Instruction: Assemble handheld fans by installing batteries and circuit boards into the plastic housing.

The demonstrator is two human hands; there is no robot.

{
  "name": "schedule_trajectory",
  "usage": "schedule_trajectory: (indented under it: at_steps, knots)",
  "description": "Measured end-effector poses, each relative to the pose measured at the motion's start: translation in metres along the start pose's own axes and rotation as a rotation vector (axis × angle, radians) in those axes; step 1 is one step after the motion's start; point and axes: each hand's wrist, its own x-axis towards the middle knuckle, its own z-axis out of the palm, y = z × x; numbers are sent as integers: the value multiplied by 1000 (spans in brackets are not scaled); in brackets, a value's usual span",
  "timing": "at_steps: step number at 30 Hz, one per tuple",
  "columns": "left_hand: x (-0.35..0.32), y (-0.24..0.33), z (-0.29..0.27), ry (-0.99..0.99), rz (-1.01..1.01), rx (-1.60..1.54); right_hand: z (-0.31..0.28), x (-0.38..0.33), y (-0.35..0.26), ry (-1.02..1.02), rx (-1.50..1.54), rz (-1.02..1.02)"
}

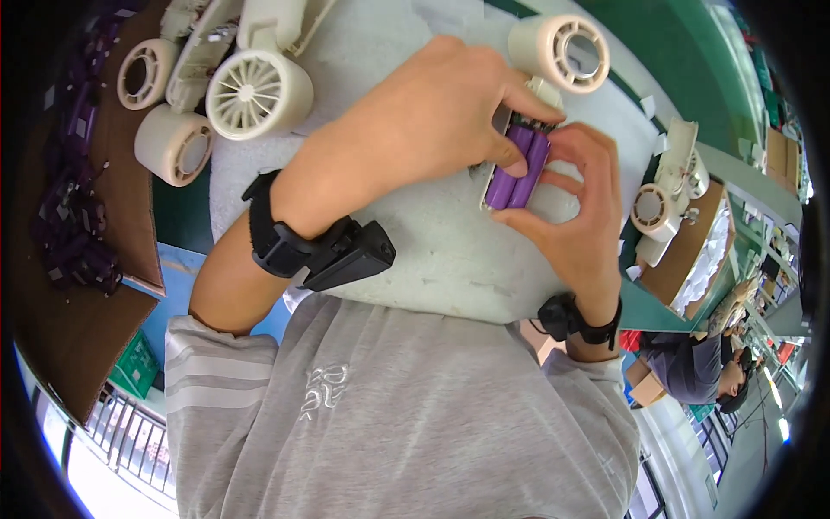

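- The purple cell pack (519,169), 2 cylinders side by side, lies in or just over the open cream housing (485,201) above the pale padded work surface (415,259); how deep it sits cannot be told
- Left hand (458,104): thumb flat on the cylinders, forefinger reaching over the end nearest the round cream fan head (545,52), the 2 digits closed on that end of the pack, seemingly pressing more than wrapping
- Right hand (592,177): bent like a C, thumb at the near end and forefinger along the far right side, clamped around the housing with the pack inside; I cannot tell how much of that hold falls on the pack itself
- The cylinders look dense and stiff, their glossy wrap likely slippery under dry fingertips and easily nicked by a hard edge
- The housing looks like thin plastic, light, its walls perhaps a little springy
- Best taken by the pack's long sides or 2 ends, housing braced by its outer walls; loading the fan head could strain the neck
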Motion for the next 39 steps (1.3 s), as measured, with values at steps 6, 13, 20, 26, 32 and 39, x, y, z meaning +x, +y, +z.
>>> schedule_trajectory:
  at_steps: [6, 13, 20, 26, 32, 39]
  knots:
    - [-2, -9, 6, 22, -11, -92, -1, -8, 1, -58, -100, -59]
    - [-2, -6, 5, 2, 72, -71, 10, -20, -7, 5, -331, -187]
    - [2, -2, 23, 388, 200, 114, -13, 43, 15, 339, -606, -142]
    - [-9, 15, 4, 436, 204, -18, -32, 61, -6, 259, -495, -114]
    - [-50, 30, -49, 839, 248, 240, -13, 55, -15, -245, -272, 67]
    - [-165, -40, -144, 1179, -351, 481, 38, 63, -97, -322, -206, -194]
